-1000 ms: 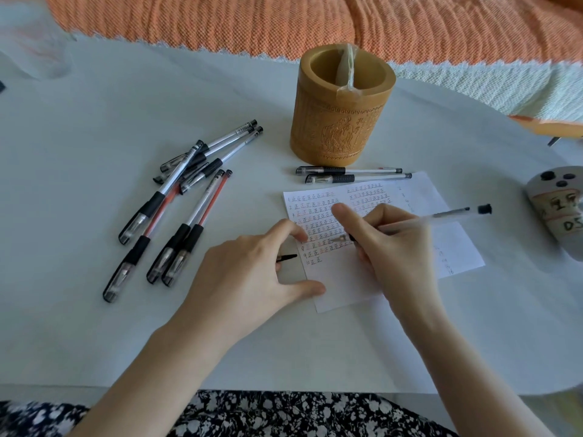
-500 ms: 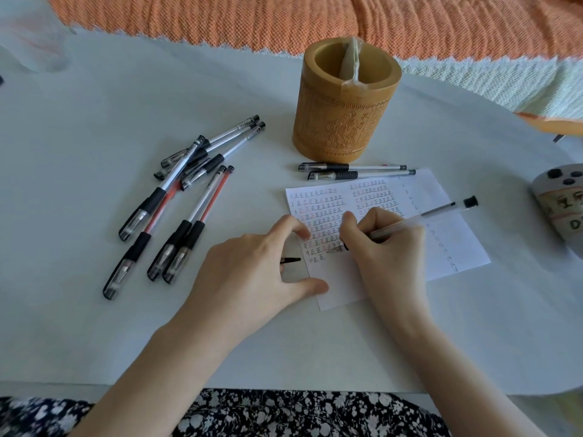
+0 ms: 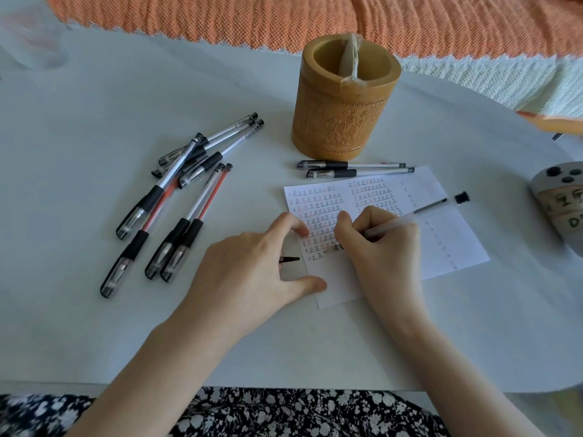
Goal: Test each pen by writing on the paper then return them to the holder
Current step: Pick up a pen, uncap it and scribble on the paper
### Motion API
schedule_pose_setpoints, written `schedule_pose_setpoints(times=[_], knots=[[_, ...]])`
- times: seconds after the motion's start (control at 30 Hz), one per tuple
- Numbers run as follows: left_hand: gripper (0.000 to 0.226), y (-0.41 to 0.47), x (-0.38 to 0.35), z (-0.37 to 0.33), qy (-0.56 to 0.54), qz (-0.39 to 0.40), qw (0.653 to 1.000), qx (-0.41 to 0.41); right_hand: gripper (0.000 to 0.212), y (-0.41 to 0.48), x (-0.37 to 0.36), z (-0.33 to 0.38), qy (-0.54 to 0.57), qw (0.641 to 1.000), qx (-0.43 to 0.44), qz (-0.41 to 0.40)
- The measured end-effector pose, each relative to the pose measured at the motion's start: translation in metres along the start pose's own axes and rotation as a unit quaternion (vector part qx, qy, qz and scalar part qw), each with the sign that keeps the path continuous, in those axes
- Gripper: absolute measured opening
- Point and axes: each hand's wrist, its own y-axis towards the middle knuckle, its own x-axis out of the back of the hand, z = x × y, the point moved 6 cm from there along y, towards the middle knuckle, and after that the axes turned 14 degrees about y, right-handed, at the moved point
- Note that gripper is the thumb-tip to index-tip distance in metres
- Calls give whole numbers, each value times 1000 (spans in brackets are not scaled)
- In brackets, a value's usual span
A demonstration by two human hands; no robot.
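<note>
Carved bamboo holder (image 3: pixel 344 121), round. R grip (image 3: pixel 385 247) pinches clear pen (image 3: pixel 435 205), tip on paper (image 3: pixel 457 247); L grip (image 3: pixel 249 275) wide, pinning paper edge.

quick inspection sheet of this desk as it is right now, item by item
surface: white table, matte
job's things: paper part-filled with rows of marks; carved holder upright behind it, no pens visible inside; two capped pens between holder and paper; pen pile at left
clutter: grey object with black buttons, cut off at right edge
hands: right hand grips a pen, tip on paper; left hand presses the paper's left edge; black piece pokes out beneath, grip hidden
cables: nothing seen
surroundings: orange cloth beyond the table; floral fabric at near edge
</note>
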Motion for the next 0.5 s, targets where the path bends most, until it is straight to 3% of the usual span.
schedule_pose_setpoints(times=[0.5], knots=[[58,0,0,0,1,1,1000,-7,46,0,2,-1,5,1000,1,-7]])
